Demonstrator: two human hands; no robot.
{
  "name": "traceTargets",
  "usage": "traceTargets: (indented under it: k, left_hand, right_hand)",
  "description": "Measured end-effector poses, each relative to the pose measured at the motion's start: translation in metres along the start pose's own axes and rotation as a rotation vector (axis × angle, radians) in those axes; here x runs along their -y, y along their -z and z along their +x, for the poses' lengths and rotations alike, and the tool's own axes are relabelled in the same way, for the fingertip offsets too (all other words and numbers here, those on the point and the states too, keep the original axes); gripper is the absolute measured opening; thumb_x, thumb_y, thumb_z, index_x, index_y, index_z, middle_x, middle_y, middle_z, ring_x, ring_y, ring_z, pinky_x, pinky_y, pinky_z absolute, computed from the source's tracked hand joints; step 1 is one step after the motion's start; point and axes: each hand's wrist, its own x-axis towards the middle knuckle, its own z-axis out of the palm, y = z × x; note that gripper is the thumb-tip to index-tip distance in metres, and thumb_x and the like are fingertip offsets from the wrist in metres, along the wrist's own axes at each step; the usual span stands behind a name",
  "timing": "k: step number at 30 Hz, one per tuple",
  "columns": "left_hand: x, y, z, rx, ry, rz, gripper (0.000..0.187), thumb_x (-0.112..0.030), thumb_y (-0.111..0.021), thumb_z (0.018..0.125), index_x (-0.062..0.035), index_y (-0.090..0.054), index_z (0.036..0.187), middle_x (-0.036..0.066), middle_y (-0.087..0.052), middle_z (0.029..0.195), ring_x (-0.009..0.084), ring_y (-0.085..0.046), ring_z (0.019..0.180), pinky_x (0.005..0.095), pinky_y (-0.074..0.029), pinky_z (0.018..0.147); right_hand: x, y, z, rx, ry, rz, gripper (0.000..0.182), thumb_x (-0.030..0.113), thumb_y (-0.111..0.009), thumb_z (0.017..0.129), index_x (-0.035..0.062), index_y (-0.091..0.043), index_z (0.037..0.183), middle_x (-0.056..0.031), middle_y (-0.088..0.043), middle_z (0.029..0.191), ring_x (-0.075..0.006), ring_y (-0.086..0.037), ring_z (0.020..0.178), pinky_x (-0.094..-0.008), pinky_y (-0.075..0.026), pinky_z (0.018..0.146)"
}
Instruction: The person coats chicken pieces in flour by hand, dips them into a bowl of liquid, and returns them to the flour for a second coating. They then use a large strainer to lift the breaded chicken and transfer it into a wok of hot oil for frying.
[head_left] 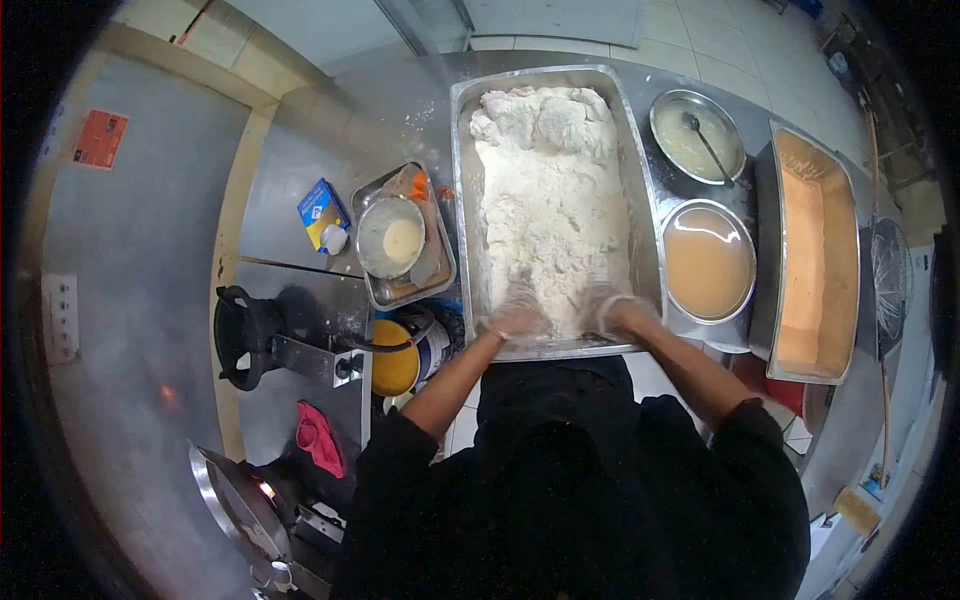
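A deep rectangular metal tray in front of me holds white flour, with flour-coated lumps heaped at its far end. Both hands wear clear plastic gloves dusted with flour. My left hand reaches into the flour near the tray's near left corner. Close to the near right corner, my right hand is in the flour too. The fingers of both hands are sunk in flour and blurred, so whether they grip anything is hidden.
Right of the tray stand a bowl of pale liquid with a dark-handled utensil, a bowl of orange-tan liquid and a long metal pan. To the left are a small tray holding a batter bowl, a blue-yellow box and a burner.
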Motion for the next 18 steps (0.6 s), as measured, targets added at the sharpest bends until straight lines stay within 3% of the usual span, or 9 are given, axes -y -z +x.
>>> traceTargets:
  k: [3,5,6,8,11,12,14,16,18]
  left_hand:
    - [0.006,-0.03,0.019,-0.089,0.037,-0.526,0.026,-0.027,-0.05,0.076,-0.0084,-0.063,0.088,0.013,-0.06,0.088,0.0303,-0.053,0.088,0.0385,-0.038,0.083]
    - [0.011,-0.009,0.016,-0.074,-0.043,-0.675,0.027,-0.025,-0.049,0.078,-0.008,-0.061,0.095,0.014,-0.058,0.095,0.0309,-0.052,0.091,0.0391,-0.037,0.084]
    - [0.015,-0.016,0.017,-0.168,-0.062,-0.558,0.028,-0.025,-0.047,0.08,-0.0093,-0.057,0.101,0.013,-0.057,0.098,0.0281,-0.052,0.093,0.0382,-0.037,0.086]
    - [0.022,-0.033,0.019,-0.361,-0.089,-0.329,0.033,-0.024,-0.043,0.084,-0.012,-0.049,0.114,0.009,-0.055,0.103,0.0226,-0.051,0.095,0.0364,-0.035,0.091]
    - [0.014,0.009,0.016,-0.607,-0.15,-0.225,0.028,-0.027,-0.049,0.08,-0.0086,-0.058,0.099,0.014,-0.058,0.097,0.0304,-0.052,0.09,0.0384,-0.037,0.086]
    - [0.01,0.051,0.003,-0.213,0.004,-0.094,0.041,-0.023,-0.045,0.083,-0.0108,-0.043,0.122,0.01,-0.053,0.11,0.0195,-0.048,0.103,0.0334,-0.032,0.096]
    - [0.007,0.085,0.006,0.038,0.115,-0.048,0.045,-0.021,-0.047,0.08,-0.0054,-0.042,0.122,0.013,-0.053,0.11,0.0207,-0.047,0.105,0.0337,-0.03,0.098]
    - [0.02,0.083,0.02,-0.005,0.107,0.063,0.039,-0.023,-0.049,0.077,-0.0006,-0.048,0.11,0.016,-0.055,0.097,0.0239,-0.049,0.096,0.0366,-0.033,0.093]
    - [0.044,0.046,0.043,-0.275,-0.012,0.218,0.035,-0.028,-0.05,0.076,0.0027,-0.057,0.091,0.019,-0.056,0.079,0.028,-0.053,0.082,0.0408,-0.039,0.083]
  right_hand:
    - [-0.021,-0.032,0.036,0.238,-0.042,0.211,0.032,0.022,-0.062,0.073,-0.0026,-0.058,0.092,-0.014,-0.059,0.083,-0.0234,-0.053,0.074,-0.0348,-0.044,0.069]
    - [-0.033,-0.035,0.036,0.009,0.014,0.622,0.032,0.021,-0.062,0.073,-0.0023,-0.057,0.095,-0.015,-0.059,0.088,-0.0235,-0.053,0.077,-0.035,-0.044,0.071]
    - [-0.036,-0.037,0.031,-0.103,0.04,0.832,0.033,0.02,-0.061,0.074,-0.0022,-0.056,0.097,-0.0155,-0.058,0.09,-0.0235,-0.053,0.079,-0.0351,-0.043,0.073]
    - [-0.028,-0.016,0.033,-0.082,-0.181,0.568,0.032,0.022,-0.06,0.075,-0.0009,-0.056,0.097,-0.0165,-0.058,0.089,-0.0251,-0.054,0.078,-0.0353,-0.043,0.072]
    - [-0.008,0.039,0.021,0.009,-0.271,0.365,0.034,0.028,-0.059,0.074,0.0,-0.057,0.095,-0.0177,-0.058,0.087,-0.0263,-0.054,0.078,-0.0356,-0.043,0.072]
    - [-0.008,0.049,0.021,0.042,-0.262,0.331,0.036,0.03,-0.059,0.074,0.0001,-0.058,0.094,-0.0181,-0.057,0.086,-0.0266,-0.054,0.078,-0.0357,-0.043,0.072]
    - [-0.032,0.046,0.033,0.009,-0.088,0.114,0.039,0.034,-0.058,0.072,-0.0006,-0.059,0.089,-0.0186,-0.057,0.087,-0.0276,-0.054,0.079,-0.0365,-0.043,0.071]
    - [-0.043,0.055,0.044,0.038,-0.068,0.049,0.04,0.036,-0.06,0.066,-0.0017,-0.062,0.08,-0.019,-0.058,0.087,-0.0298,-0.055,0.075,-0.0389,-0.043,0.068]
    - [-0.023,0.077,0.045,0.088,-0.178,-0.022,0.038,0.032,-0.058,0.067,-0.0039,-0.062,0.081,-0.02,-0.06,0.084,-0.0282,-0.058,0.074,-0.0371,-0.045,0.065]
